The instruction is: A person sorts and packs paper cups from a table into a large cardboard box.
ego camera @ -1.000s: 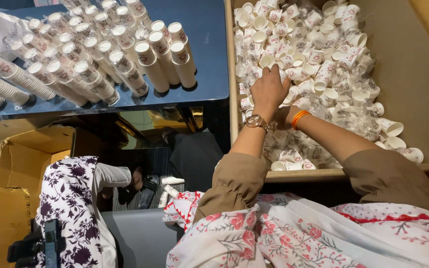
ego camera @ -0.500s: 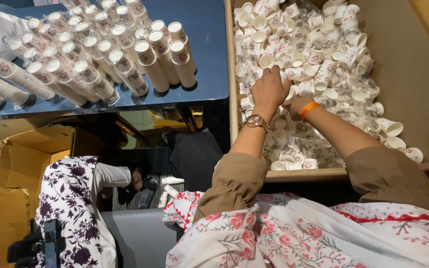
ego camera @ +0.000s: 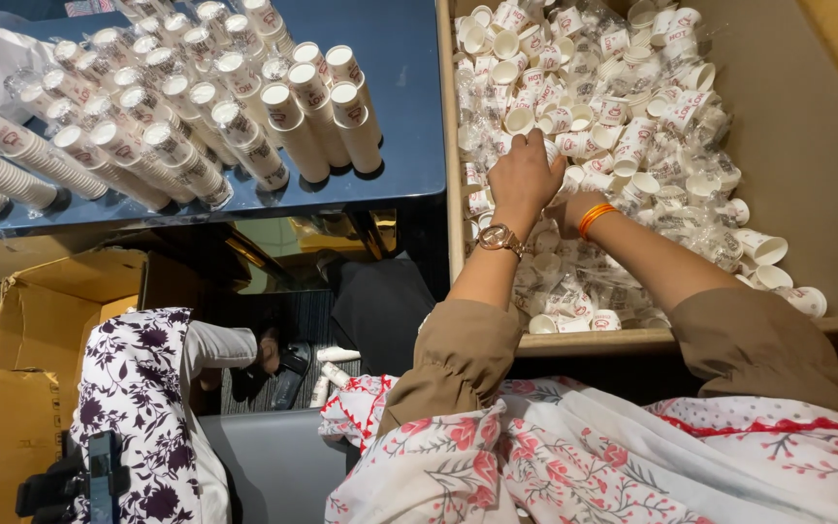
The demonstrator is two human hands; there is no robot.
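I see my left hand (ego camera: 526, 175), fingers curled narrow, pressing down into the loose paper cups (ego camera: 613, 107) filling the wooden box (ego camera: 807, 146) at the upper right of the frame. My right hand (ego camera: 566, 209) is mostly hidden behind it; I cannot tell its grip. The cups are too many to count. At upper left, about two dozen stacks of cups (ego camera: 196, 107) stand on the blue table (ego camera: 400, 116).
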